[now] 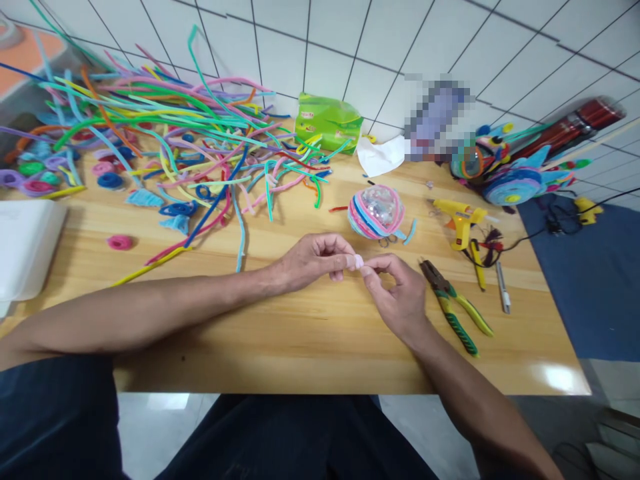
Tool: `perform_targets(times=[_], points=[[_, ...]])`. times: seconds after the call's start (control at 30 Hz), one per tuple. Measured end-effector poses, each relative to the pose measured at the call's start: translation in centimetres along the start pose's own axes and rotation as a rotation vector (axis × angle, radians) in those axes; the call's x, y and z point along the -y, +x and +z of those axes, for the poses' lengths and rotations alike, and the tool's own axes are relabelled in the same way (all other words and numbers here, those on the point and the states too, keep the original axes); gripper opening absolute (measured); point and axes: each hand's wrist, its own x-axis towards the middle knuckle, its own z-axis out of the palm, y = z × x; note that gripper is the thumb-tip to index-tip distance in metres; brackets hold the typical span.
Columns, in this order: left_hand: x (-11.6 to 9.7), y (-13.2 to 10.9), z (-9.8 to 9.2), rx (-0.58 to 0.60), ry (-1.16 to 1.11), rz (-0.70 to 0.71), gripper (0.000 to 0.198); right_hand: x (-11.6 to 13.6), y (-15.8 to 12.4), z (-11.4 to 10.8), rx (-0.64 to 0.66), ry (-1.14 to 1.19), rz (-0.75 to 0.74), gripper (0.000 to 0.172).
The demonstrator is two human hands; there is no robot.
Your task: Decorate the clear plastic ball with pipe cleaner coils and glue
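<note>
Between the fingertips of both hands is a small coiled pale-pink pipe cleaner point(359, 261). My left hand point(323, 259) pinches it from the left, with finger and thumb closed on it. From the right, my right hand point(395, 287) pinches its edge with thumb and forefinger. Just beyond the hands sits a round ornament point(376, 211), wrapped in pink, blue and white pipe cleaners around a clear, glittery middle. Beside it lies a short blue pipe-cleaner piece point(410, 232). To the right of my right hand rest pliers point(453, 300) with green and yellow handles.
Loose pipe cleaners point(165, 120) heap along the back left, with a pink coil point(120, 242) nearer. A white box point(30, 247) stands far left. A green packet point(327, 123) leans at the wall. A yellow glue gun point(460, 220), a cutter point(503, 288) and a dark red flask point(565, 137) are right.
</note>
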Motion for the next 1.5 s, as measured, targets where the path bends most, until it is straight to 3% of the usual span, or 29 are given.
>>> perform_targets(times=[0.27, 0.67, 0.9, 1.37, 1.5], points=[[0.2, -0.3, 0.2, 0.006, 0.023, -0.049, 0.034, -0.2, -0.3, 0.8, 0.065, 0.222, 0.156, 0.002], [-0.1, -0.1, 0.2, 0.12, -0.046, -0.111, 0.041, -0.9, -1.0, 0.8, 0.076, 0.356, 0.255, 0.009], [-0.3, -0.4, 0.1, 0.219, -0.017, -0.062, 0.033, -1.1, -1.0, 0.3, 0.119, 0.387, 0.178, 0.007], [0.0, -0.5, -0.1, 0.26, 0.086, -0.046, 0.038, -0.1, -0.6, -0.1, 0.116, 0.298, 0.029, 0.01], [-0.2, -0.4, 0.1, 0.265, 0.091, -0.064, 0.038, 0.4, -0.5, -0.6, 0.135, 0.26, 0.085, 0.01]])
